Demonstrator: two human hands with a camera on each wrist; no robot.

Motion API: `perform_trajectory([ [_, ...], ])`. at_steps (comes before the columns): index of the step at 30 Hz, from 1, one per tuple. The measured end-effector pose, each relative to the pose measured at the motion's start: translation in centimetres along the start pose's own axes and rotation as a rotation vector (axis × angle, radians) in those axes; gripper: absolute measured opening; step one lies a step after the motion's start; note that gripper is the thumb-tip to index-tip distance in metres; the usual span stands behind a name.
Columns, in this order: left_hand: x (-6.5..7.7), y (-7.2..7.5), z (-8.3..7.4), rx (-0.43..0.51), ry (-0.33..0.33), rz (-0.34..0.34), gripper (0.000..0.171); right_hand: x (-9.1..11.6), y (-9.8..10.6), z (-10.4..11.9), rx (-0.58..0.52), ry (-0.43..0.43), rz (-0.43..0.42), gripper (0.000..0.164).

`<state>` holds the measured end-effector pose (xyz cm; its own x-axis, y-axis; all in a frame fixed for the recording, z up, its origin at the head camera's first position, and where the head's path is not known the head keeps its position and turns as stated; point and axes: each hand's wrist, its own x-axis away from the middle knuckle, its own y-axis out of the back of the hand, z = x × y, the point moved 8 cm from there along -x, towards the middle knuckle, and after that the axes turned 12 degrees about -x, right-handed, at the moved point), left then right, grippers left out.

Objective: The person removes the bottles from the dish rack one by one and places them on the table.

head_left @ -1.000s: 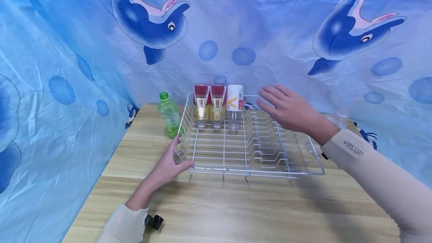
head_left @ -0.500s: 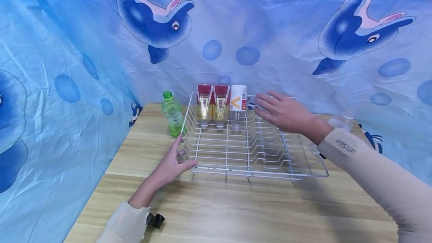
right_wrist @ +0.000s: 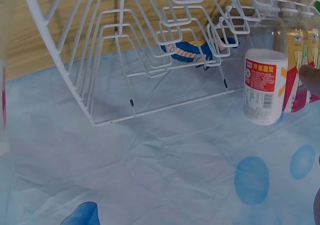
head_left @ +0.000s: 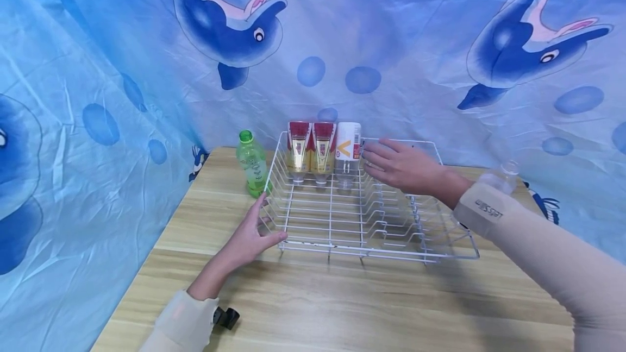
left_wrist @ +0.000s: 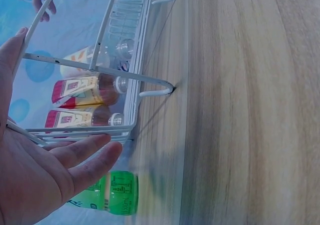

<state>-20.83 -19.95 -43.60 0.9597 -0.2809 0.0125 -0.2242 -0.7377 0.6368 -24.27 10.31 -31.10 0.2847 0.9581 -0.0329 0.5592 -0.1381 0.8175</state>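
My left hand [head_left: 246, 238] holds the front left corner of a white wire dish rack [head_left: 323, 244], thumb along the front wire and fingers at the side. In the left wrist view, two of its fingers [left_wrist: 95, 165] reach out almost straight beside the wires. Inside the rack's back row, neck down, stand two bottles with red and gold labels, one at the left [head_left: 299, 148] and its neighbour [head_left: 323, 148]. Beside them is a clear bottle with a white label [head_left: 348, 143], also inverted. My right hand [head_left: 403, 167] is extended, fingertips right beside that white-labelled bottle.
A green bottle [head_left: 253, 164] stands upright on the wooden table [head_left: 313, 308], just left of the rack. A clear bottle [head_left: 506, 175] shows behind the right sleeve. A blue dolphin-print curtain [head_left: 391, 31] hangs behind and to the left.
My right hand has moved left and slightly down toward the white-labelled bottle. The whole scene has shifted a little to the right in view. My left hand stays at the rack's corner.
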Motion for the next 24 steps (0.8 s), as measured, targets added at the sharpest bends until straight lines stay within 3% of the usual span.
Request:
perform_trajectory([
  [12,0.0,0.1,-0.1,-0.017,-0.016,-0.011,0.115,-0.7,-1.0,-0.1,0.000,0.033,0.026,0.054],
  [24,0.1,0.1,-0.2,-0.039,-0.024,-0.018,0.115,-1.9,-2.4,-0.1,-0.008,0.047,-0.007,0.055],
])
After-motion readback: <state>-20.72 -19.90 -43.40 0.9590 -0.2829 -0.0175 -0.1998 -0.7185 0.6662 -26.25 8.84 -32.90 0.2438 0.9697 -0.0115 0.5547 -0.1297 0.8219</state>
